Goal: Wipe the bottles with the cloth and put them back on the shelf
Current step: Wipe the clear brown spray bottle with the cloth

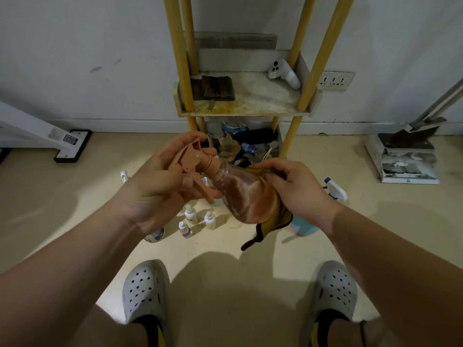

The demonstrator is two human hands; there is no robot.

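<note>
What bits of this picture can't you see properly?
Head view only:
- Bottom of the spray bottle: wrapped in the yellow cloth that the right hand holds.
- The blue bottle on the floor: mostly behind the cloth and right wrist.
- Labels on the small white bottles: too small to read.
- The lower shelf clutter: dark, partly behind the left hand.

Both bare forearms reach forward from the lower corners and converge at mid-frame. The left hand [155, 189] is turned palm up, its fingers and thumb curled round the trigger head of a spray bottle [240, 194]. The right hand [298, 189], back up and wrist bent inward, grips a cloth [270, 226] pressed against the bottle's lower body.
</note>
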